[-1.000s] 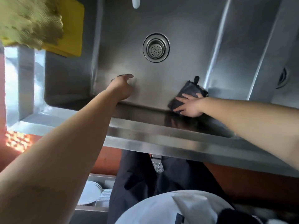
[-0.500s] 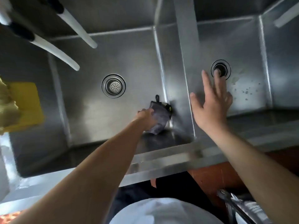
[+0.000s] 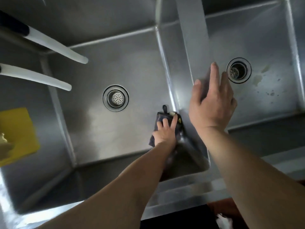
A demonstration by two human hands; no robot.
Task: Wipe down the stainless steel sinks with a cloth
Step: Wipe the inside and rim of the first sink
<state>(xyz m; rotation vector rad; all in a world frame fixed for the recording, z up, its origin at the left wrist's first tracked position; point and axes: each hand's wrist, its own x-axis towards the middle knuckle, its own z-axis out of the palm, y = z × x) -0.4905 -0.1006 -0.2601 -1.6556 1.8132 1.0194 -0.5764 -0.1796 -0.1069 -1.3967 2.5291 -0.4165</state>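
A dark cloth [image 3: 158,119] with a small hanging loop lies on the floor of the left steel basin [image 3: 115,66], in its near right corner against the divider wall. My left hand [image 3: 165,133] presses flat on the cloth with straight fingers. My right hand [image 3: 212,103] hovers open, fingers spread, above the divider [image 3: 193,30] and the left part of the right basin [image 3: 267,43]. It holds nothing. Stains and spots mark the right basin floor near its drain [image 3: 238,70].
The left basin has a strainer drain [image 3: 115,98] in its middle. Two white tap spouts [image 3: 56,45] [image 3: 38,76] reach over it from the left. A yellow cloth [image 3: 16,133] hangs on the left edge. The steel front rim [image 3: 181,192] runs below my arms.
One second ago my right hand pressed the cloth; it has lifted off and now hovers over the divider. My left hand moved right onto the cloth and flattened on it.
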